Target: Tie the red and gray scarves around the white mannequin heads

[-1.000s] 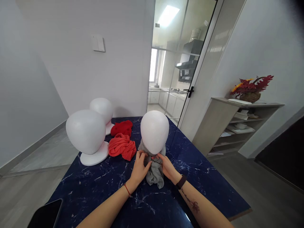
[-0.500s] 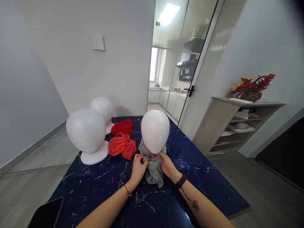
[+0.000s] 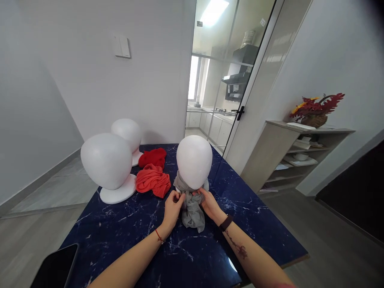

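A white foam mannequin head (image 3: 194, 160) stands upright on the dark blue table. Around its neck is wrapped a thin grey scarf (image 3: 193, 218), gathered at the front with a bunched end hanging down onto the tabletop. My left hand (image 3: 172, 209) is at the left of the gathered part, thumb and forefinger closed on the scarf's edge. On the other side, my right hand (image 3: 211, 207) grips the scarf just under the head's chin, its fingertips partly hidden in the folds.
To the left stand two more foam heads, one in front (image 3: 106, 162) and one behind (image 3: 126, 134). Beside them lie a coral-red scarf (image 3: 153, 181) and a darker red cloth (image 3: 152, 158). A phone (image 3: 55, 267) rests at the table's near left corner.
My left hand has shifted slightly away from the gathered scarf, whose front folds look rearranged. My right hand stays at the scarf. The whole view has moved a little.
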`<state>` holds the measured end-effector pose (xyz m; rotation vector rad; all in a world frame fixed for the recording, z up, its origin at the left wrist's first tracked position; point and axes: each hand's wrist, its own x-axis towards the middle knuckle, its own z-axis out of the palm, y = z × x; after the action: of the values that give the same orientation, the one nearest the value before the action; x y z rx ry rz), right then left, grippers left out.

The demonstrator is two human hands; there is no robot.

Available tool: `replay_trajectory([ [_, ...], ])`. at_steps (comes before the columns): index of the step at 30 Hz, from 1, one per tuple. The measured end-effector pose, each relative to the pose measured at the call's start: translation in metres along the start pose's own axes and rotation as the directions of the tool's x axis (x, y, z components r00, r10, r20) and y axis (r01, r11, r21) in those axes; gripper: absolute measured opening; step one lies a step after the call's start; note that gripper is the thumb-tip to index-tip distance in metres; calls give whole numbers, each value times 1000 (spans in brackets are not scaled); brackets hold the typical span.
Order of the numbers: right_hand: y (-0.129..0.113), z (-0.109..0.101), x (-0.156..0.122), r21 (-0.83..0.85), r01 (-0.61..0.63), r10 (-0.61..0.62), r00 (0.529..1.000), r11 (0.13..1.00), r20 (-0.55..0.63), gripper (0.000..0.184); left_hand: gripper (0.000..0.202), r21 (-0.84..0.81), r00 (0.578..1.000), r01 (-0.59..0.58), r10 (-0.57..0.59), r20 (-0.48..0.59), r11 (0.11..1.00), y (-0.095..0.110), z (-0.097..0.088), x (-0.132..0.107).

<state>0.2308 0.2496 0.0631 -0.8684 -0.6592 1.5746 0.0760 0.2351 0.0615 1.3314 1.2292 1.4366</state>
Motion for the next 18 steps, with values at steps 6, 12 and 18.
replay_trajectory([
  [6, 2, 1, 0, 0, -28, 28, 1000, 1000, 12, 22, 27, 200, 988, 68, -95, 126, 977, -6, 1, -1],
  [12, -1, -4, 5, 8, -21, 21, 1000, 1000, -13, 24, 8, 211, 999, 30, -35, 21, 977, 3, -7, 0],
  [18, -3, -18, 17, 40, -47, 55, 971, 998, -231, 19, 12, -72, 984, 112, -121, -132, 991, -3, -8, 9],
])
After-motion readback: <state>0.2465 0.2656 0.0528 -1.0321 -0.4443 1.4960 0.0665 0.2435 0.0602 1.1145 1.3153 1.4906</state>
